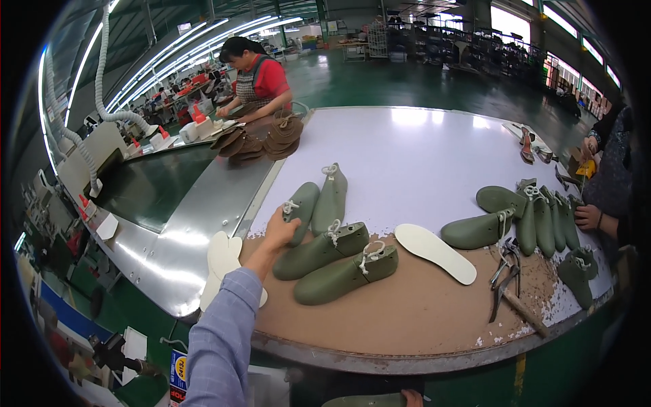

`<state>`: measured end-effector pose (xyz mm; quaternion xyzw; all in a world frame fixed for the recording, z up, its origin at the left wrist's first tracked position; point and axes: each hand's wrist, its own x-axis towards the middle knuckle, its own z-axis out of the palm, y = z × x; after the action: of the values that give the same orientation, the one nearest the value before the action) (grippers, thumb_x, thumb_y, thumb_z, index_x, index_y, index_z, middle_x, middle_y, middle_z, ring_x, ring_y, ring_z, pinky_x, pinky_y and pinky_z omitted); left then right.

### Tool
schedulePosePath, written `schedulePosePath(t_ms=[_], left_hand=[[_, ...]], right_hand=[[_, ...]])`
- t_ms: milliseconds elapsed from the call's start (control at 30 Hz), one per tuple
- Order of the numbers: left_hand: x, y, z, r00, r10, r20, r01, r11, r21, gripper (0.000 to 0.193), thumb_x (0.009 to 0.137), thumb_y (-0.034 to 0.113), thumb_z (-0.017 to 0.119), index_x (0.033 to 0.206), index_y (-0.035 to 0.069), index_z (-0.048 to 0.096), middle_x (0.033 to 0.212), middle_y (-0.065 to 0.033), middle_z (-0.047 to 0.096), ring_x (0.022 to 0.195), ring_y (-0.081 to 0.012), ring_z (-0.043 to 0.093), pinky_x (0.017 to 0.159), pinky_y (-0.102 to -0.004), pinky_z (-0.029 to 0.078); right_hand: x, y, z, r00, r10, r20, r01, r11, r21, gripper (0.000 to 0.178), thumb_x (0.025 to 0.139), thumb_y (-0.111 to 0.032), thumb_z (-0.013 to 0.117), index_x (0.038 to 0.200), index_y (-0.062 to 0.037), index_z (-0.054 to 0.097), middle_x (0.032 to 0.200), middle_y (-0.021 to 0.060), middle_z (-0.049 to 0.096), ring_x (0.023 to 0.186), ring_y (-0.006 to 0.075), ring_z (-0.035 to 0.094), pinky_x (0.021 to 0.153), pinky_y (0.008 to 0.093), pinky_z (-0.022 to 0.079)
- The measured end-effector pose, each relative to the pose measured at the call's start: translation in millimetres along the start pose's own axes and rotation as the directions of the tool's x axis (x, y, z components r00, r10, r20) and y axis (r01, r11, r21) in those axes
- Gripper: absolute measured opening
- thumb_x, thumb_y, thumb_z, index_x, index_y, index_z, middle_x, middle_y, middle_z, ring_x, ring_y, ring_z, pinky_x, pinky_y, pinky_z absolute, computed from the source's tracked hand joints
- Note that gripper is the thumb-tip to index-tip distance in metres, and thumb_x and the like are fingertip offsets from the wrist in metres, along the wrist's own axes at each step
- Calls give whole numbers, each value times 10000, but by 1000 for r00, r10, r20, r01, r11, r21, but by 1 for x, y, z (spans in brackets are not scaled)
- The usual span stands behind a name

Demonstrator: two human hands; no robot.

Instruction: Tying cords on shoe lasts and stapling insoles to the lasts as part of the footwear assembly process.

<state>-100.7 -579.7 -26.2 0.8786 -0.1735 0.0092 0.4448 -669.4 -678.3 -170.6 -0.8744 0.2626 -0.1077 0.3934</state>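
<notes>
Under left hand (279,229) fingers, green shoe last (302,204), touching

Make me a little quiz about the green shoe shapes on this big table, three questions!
1. True or false: the left hand touches a green shoe form.
2. What lies flat just right of the four nearest forms? A) white insole B) a red cup C) a blue book
3. Fill in: the pliers lie on the ____ worn patch of the table.

Key: 1 true; 2 A; 3 brown.
</notes>
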Motion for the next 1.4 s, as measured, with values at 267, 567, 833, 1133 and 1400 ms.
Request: schedulePosePath(t_ms=[267,567,833,1133,1400], left_hand=[[-35,34,-45,924,-194,330,376,296,-878,425,905,119,580,1286,-15,448,1125,-168,585,944,-298,623,833,-451,550],[-1,174,53,887,213,410,-3,890,-455,377,811,108,626,1146,-50,558,927,-95,632,805,-147,585,686,-281,488],[30,233,134,836,462,296,-253,803,-540,505,953,245,520,1356,-45,427,1286,-192,545,1181,-223,518,936,-317,440],[-173,172,-8,819,378,431,-63,807,-588,357,920,160,584,1207,-51,550,1085,-147,651,963,-229,644,845,-339,515],[-362,66,-25,776,383,501,-306,923,-232,214,806,-26,614,1019,-12,638,1042,-158,664,1015,-274,628,893,-363,479]], right_hand=[[7,-3,-1,998,46,43,-46,999,-6,655,621,-20,734,1239,-43,516,1230,216,523,1161,398,481,1006,439,396],[10,-8,-1,997,56,58,-58,998,28,637,644,-44,719,1249,-56,521,1241,205,518,1169,399,471,1001,452,397],[15,-10,-7,984,130,121,-133,991,15,628,630,-32,728,1225,-42,529,1250,223,511,1175,406,462,1015,455,381],[20,9,-2,980,63,188,-50,996,-74,634,586,-165,809,1153,-42,552,1217,238,504,1169,450,451,988,493,409],[67,2,-25,929,51,366,-176,932,316,547,665,-323,822,1099,-41,643,1040,126,642,956,266,630,802,363,514]])
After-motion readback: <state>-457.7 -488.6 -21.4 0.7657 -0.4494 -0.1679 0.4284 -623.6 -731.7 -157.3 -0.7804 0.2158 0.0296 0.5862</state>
